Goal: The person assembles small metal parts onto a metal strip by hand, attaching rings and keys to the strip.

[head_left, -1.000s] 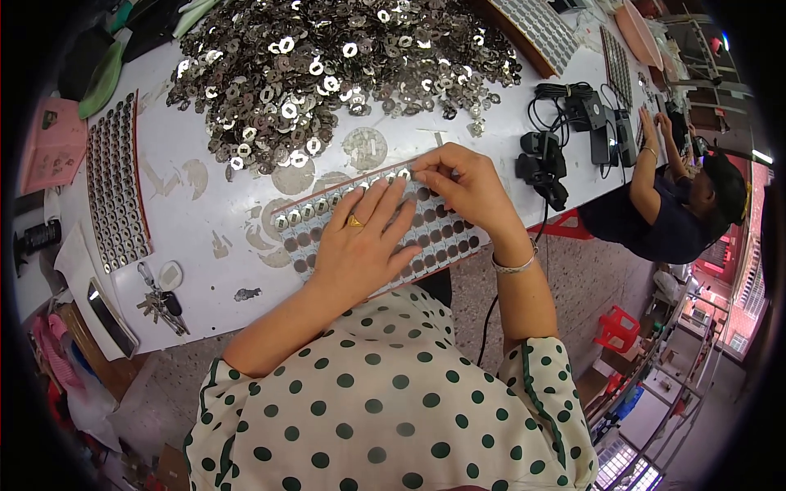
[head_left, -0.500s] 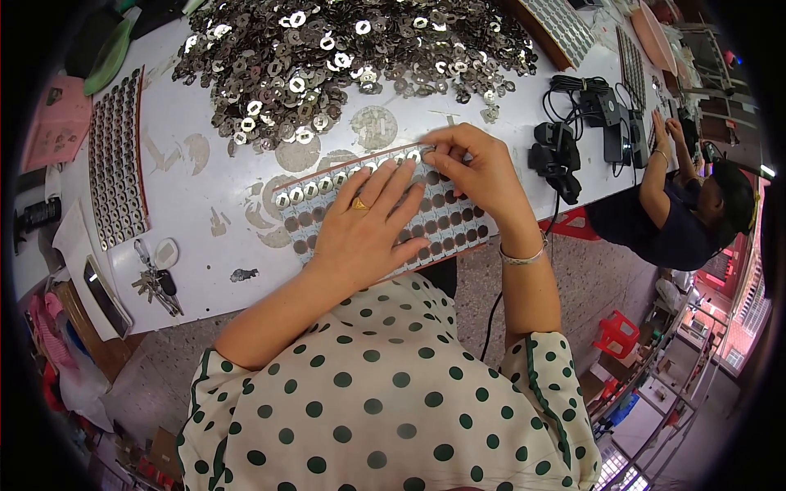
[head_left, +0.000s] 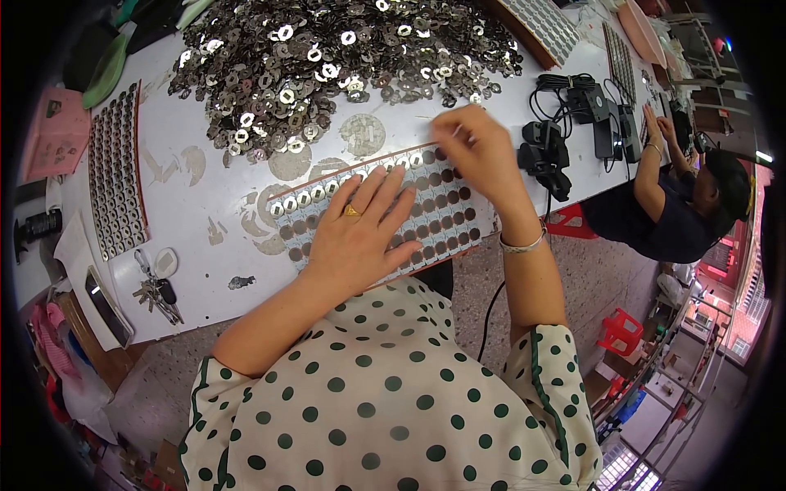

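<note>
A flat board [head_left: 443, 200] with rows of round dark spots lies at the table's front edge. Along its far row sits a line of shiny metal pieces [head_left: 304, 199] with holes in them. My left hand [head_left: 360, 233], wearing a ring, rests flat on the board with its fingers spread, covering part of its middle. My right hand [head_left: 479, 155] hovers over the board's far right corner. Its fingers are bent and its fingertips smeared by motion, so whether it holds anything cannot be made out. Beyond the board spreads a big heap of loose metal pieces [head_left: 327, 74] of the same kind.
At left stand a filled board [head_left: 119, 172], a bunch of keys [head_left: 160, 295] and a phone [head_left: 108, 307]. Another board [head_left: 536, 29] lies at the far right. Black devices with cables [head_left: 544, 159] sit right of my hand. A co-worker [head_left: 679, 204] works farther right.
My right hand has lifted off the board's far row and moved slightly up and away. My left hand keeps its place on the board. The whole view has shifted a little.
</note>
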Motion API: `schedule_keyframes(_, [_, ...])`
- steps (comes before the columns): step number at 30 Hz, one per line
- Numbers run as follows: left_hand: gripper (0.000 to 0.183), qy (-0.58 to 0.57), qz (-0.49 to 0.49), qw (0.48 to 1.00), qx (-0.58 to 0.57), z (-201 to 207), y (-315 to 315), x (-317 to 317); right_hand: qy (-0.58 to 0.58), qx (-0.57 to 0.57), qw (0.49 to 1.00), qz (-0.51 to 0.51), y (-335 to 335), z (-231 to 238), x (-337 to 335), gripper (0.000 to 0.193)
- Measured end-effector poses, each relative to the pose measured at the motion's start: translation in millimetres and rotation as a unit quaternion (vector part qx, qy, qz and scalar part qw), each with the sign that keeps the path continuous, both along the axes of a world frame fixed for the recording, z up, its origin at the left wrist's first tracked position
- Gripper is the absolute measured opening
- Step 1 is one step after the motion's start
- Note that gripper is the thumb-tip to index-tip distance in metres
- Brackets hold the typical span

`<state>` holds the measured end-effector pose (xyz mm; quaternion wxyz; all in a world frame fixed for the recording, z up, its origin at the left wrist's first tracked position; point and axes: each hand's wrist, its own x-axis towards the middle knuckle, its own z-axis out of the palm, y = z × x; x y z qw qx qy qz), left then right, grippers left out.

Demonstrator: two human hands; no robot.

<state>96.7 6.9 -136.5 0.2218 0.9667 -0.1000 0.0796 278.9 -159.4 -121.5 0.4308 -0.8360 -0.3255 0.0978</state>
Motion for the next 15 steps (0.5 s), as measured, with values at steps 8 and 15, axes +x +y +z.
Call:
schedule_keyframes(8, [0.064, -0.004, 0.002, 1.000, 0.002, -2, 0, -1, -0.095, 0.001, 0.995, 0.020, 12, 2, 5, 0.032])
schedule_keyframes(15, [0.064, 0.001, -0.004, 1.000, 0.000, 2, -1, 1, -0.025, -0.001, 0.997, -0.068, 13, 4, -5, 0.026])
